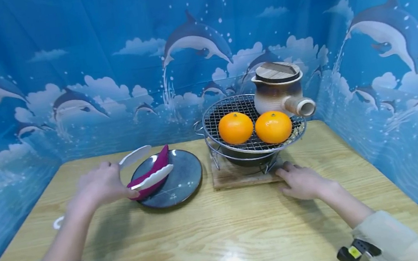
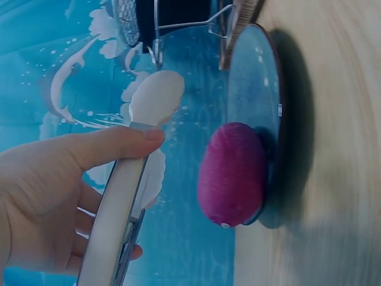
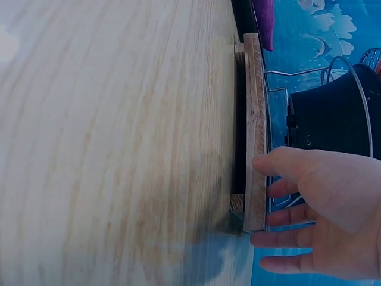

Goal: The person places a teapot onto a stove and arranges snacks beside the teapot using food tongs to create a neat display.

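Note:
My left hand grips a pair of tongs with white scalloped tips, thumb on one arm and fingers behind the other. In the head view the tips stand spread apart, at the purple sweet potato. That sweet potato lies across the left part of a dark blue plate. In the left wrist view the tips are apart from the sweet potato. With fingers loosely extended, my right hand touches the front right corner of a wooden board under a small grill.
On the board stands a dark grill pot with a round wire rack. Two oranges and a clay pot with a wooden lid and side handle sit on the rack. A dolphin-printed curtain closes the back and sides of the table.

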Tool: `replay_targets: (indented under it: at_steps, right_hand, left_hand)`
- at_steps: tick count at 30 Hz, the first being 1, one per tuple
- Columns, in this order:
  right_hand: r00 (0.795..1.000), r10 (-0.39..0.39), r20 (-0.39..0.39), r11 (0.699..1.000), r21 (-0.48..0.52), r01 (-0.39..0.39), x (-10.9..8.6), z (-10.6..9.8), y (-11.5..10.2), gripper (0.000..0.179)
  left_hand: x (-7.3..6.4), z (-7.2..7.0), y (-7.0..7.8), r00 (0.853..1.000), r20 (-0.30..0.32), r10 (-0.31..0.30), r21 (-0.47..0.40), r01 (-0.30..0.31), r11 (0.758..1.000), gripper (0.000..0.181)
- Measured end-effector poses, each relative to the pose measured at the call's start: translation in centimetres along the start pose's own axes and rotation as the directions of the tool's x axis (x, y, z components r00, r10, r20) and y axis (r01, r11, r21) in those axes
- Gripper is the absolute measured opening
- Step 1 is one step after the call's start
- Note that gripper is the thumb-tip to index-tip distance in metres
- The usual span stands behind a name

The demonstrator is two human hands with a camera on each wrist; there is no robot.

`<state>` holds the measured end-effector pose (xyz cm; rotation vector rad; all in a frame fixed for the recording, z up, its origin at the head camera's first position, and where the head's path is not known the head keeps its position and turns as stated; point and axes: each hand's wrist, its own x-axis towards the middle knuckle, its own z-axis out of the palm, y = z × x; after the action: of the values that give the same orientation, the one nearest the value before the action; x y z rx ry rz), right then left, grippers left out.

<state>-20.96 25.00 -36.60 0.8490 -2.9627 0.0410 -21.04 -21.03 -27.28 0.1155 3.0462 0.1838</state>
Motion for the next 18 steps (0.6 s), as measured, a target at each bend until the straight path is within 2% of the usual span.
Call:
replay_targets:
  at_steps: [9, 18]
  right_hand:
    - [1.000, -0.012, -0.008, 1.000, -0.008, 0.012, -0.1, 0.2, 0.1, 0.036]
    - [1.000, -0.014, -0.021, 1.000, 0.003, 0.014, -0.1, 0.3, 0.2, 0.036]
  left_hand:
    - [-0.2, 1.2, -0.3, 1.000, 0.023, 0.011, 0.050, -0.012, 0.999, 0.086]
    - [-0.3, 1.8, -0.8, 0.998, 0.033, 0.053, 0.105, -0.056, 0.993, 0.088]
